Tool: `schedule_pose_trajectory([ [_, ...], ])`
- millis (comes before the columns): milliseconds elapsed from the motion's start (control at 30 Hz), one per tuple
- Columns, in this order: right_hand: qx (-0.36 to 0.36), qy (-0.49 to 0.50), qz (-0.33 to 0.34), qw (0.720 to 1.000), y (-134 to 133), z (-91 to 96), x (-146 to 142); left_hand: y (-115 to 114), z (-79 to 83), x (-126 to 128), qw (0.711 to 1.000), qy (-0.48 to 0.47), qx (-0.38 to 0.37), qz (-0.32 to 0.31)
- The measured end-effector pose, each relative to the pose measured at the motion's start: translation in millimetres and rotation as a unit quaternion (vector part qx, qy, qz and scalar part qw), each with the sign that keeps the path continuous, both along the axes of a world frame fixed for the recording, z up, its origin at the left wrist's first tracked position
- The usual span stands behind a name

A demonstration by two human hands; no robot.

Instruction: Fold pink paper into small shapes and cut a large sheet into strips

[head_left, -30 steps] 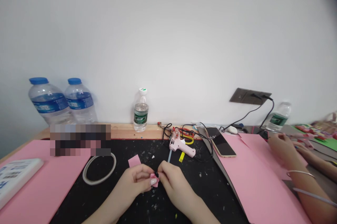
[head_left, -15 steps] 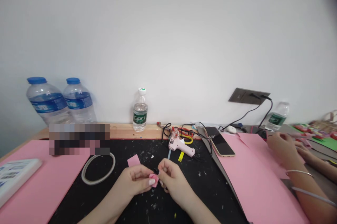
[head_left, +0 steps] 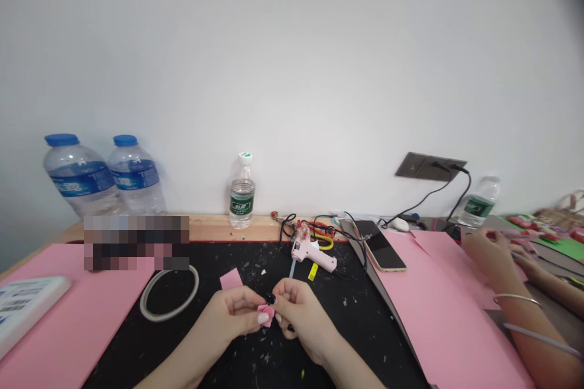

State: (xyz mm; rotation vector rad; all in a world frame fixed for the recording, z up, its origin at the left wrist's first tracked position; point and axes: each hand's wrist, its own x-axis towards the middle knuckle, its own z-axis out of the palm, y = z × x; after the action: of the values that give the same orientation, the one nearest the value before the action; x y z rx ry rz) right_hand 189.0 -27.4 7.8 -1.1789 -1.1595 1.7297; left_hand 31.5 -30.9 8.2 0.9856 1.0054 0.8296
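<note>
Between the thumb and fingers of my left hand (head_left: 237, 311) is a small curled piece of pink paper (head_left: 266, 315), shaped like a little rose. My right hand (head_left: 298, 315) pinches at its right edge, fingers closed, partly hiding the contact. Both hands are above the black cutting mat (head_left: 219, 358). Just beyond the left fingers lies a pink paper square (head_left: 230, 278). A light pink hot glue gun (head_left: 314, 254) with a glue stick in it rests past the right hand.
A white ring (head_left: 143, 304) lies on the left of the mat. A phone (head_left: 381, 246) sits on the right, near pink paper sheets (head_left: 438, 310). Water bottles (head_left: 241, 203) stand along the wall. Another person's hands (head_left: 490, 255) work at the far right.
My hands stay almost in place around the curled pink paper, with only a slight shift of the right fingers. The other person's hands move slightly.
</note>
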Motion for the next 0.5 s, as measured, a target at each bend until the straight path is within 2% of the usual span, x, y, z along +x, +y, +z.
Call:
schedule_pose_trajectory([
  [133, 0.021, -0.045, -0.005, 0.999, 0.8, -3.6, -0.6, 1.9, -3.0, -0.7, 1.000, 0.006, -0.014, 0.002],
  [333, 0.103, -0.078, -0.011, 0.992, 2.1, -8.6, -1.2, 2.0, -5.3, -1.4, 1.000, 0.003, 0.003, 0.007],
  [500, 0.082, -0.097, -0.014, 0.992, 1.8, -12.8, 0.6, 3.0, -8.2, -0.6, 1.000, 0.002, 0.019, -0.004],
])
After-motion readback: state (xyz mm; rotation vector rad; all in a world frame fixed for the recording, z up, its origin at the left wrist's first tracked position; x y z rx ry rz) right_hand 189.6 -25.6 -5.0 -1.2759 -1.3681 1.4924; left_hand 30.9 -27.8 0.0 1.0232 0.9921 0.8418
